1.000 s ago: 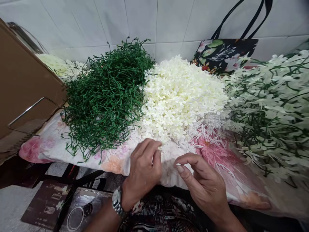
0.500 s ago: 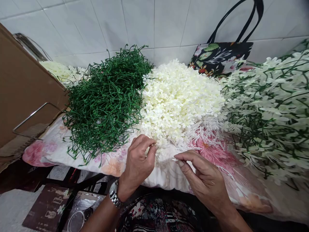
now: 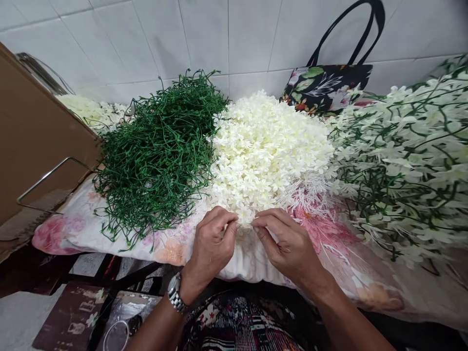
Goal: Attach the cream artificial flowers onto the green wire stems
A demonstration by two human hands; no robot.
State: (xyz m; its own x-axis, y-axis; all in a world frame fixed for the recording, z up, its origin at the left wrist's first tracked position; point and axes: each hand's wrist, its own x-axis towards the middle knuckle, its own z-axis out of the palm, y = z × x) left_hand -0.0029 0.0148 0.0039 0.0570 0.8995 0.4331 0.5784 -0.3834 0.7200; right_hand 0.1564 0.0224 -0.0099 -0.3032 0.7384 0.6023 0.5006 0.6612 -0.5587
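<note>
My left hand, with a metal watch on its wrist, is closed in a pinch at the near edge of a heap of white artificial flowers. Whatever is between its fingertips blends into the white petals behind. Just to the right, my right hand also has thumb and forefinger pinched, its tips a small gap from the left ones. Anything it grips is too small to make out. Left of the white heap lies a pile of green plastic stems. Thin white strands lie at the white heap's right front.
Finished-looking sprays of white flowers on green stems crowd the right side. A black floral bag stands against the tiled wall. A cardboard box is at left. Everything rests on a flowered cloth.
My right hand has moved left and slightly up, bringing its pinched fingertips close to those of my left hand. My left hand has stayed nearly in place. The view has shifted slightly.
</note>
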